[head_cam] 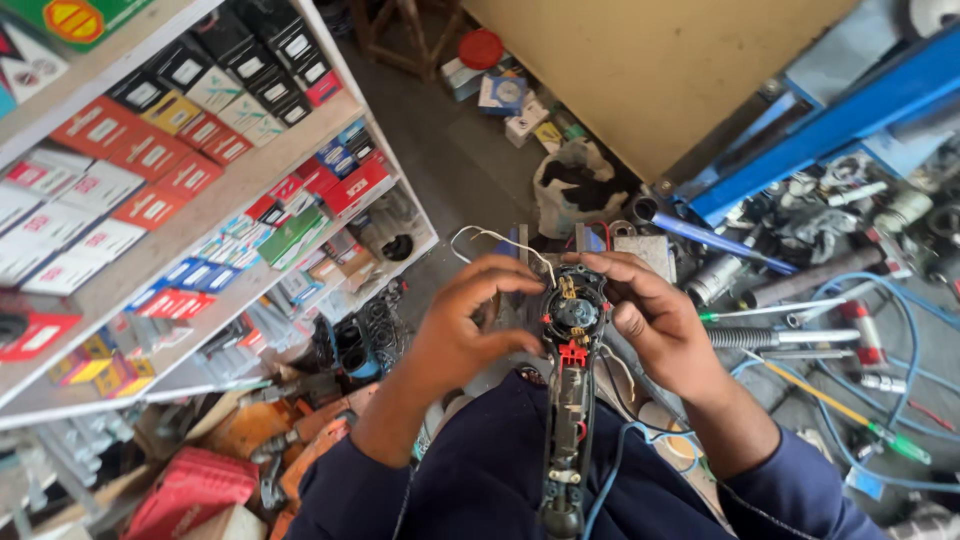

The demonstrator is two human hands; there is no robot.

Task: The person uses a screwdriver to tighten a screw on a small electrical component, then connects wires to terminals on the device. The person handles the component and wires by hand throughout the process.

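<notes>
A person looks down at their own 2 hands, which hold an opened power tool (568, 400) over their lap. The tool is long and thin, with its cover off, so the parts inside show. It lies upright in the view, with its round top end between the hands and its bottom end near the lower edge of the picture.

The left hand (462, 330) is curled around the left side of the tool's top. Its thumb presses near a red plastic part (572, 352), and its fingers bend over the upper rim. The right hand (655, 325) grips the right side of the same top end, with fingers reaching over the rim and the thumb on the side. Both hands are closed on the tool, close together, with only the tool's head between them.

A thin white wire (490, 236) loops up from the top of the tool. A blue cable (610, 470) hangs beside the tool's lower part.

To the left stand shelves (200, 215) full of small red, white, black and blue boxes. To the right, many metal parts, springs and screwdrivers lie on the floor (470, 170). A red toolbox (190, 490) sits at the lower left.
</notes>
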